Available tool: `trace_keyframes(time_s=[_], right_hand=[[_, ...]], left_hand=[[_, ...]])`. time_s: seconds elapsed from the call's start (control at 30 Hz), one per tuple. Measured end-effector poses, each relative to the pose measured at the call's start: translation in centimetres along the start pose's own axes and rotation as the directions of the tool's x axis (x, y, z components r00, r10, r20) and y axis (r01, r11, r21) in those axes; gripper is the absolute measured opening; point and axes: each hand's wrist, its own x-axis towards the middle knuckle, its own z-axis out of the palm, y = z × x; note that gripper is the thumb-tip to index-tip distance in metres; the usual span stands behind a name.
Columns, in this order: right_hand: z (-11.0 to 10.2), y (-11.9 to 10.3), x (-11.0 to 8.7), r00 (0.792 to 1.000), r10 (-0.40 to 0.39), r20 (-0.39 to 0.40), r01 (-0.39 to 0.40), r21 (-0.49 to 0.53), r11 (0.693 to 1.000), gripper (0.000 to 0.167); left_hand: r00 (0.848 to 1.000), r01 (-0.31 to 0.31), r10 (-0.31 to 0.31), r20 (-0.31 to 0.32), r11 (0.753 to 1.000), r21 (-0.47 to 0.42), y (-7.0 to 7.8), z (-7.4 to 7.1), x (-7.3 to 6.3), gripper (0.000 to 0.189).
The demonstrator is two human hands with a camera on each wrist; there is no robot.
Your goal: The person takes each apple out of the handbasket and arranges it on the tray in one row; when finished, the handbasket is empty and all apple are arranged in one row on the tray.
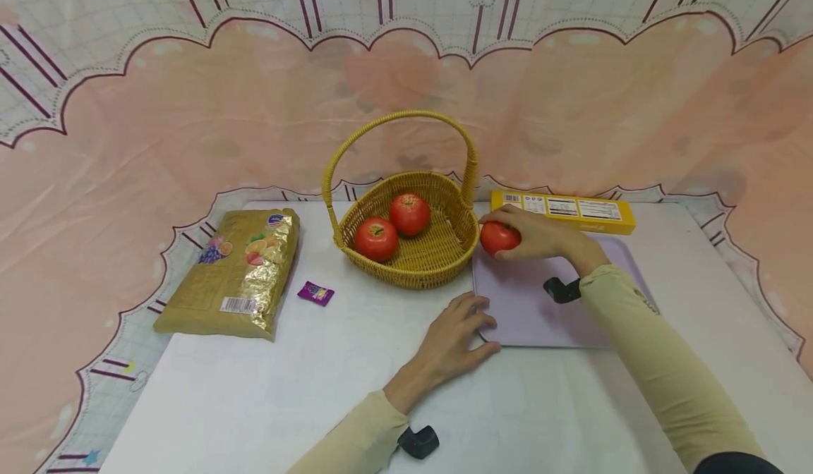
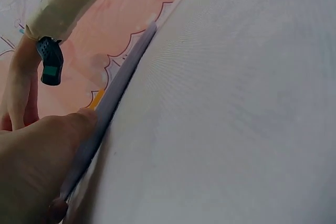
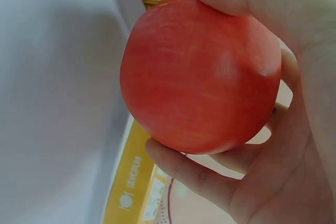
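In the head view my right hand (image 1: 540,233) holds a red tomato (image 1: 500,239) above the far left part of a pale purple tray (image 1: 559,319). In the right wrist view, thumb and fingers wrap round the tomato (image 3: 202,74). My left hand (image 1: 451,340) grips the tray's near left corner; the left wrist view shows its thumb along the tray's edge (image 2: 118,90) and a fingertip low on it. Just left of the held tomato stands a yellow wicker basket (image 1: 438,255) with a tall handle. Two more tomatoes, one at the front left (image 1: 377,240) and one behind (image 1: 409,214), lie inside.
A yellow box (image 1: 571,211) lies behind the tray. Left of the basket are a small purple wrapped candy (image 1: 315,293) and a gold bag with fruit pictures (image 1: 235,276). The white table (image 1: 305,389) meets a patterned cloth (image 1: 254,121) at the back.
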Motion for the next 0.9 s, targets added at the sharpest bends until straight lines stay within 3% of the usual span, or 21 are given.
trace_keyframes(time_s=[0.27, 0.63, 0.9], right_hand=[[0.7, 0.5, 0.0, 0.999, 0.010, 0.030, -0.010, -0.020, 1.000, 0.063], [1.0, 1.5, 0.2, 0.999, -0.022, 0.024, 0.022, -0.019, 1.000, 0.066], [1.5, 1.9, 0.0, 0.998, -0.052, 0.022, 0.052, -0.006, 0.999, 0.065]], left_hand=[[1.000, -0.008, 0.008, 0.011, 1.000, 0.005, 0.1, 0.1, 0.0, 0.032], [0.992, -0.116, 0.114, 0.047, 0.993, 0.029, 0.2, 0.4, 1.1, 0.031], [0.991, -0.117, 0.114, 0.073, 0.993, 0.034, 0.5, 0.7, 1.2, 0.026]])
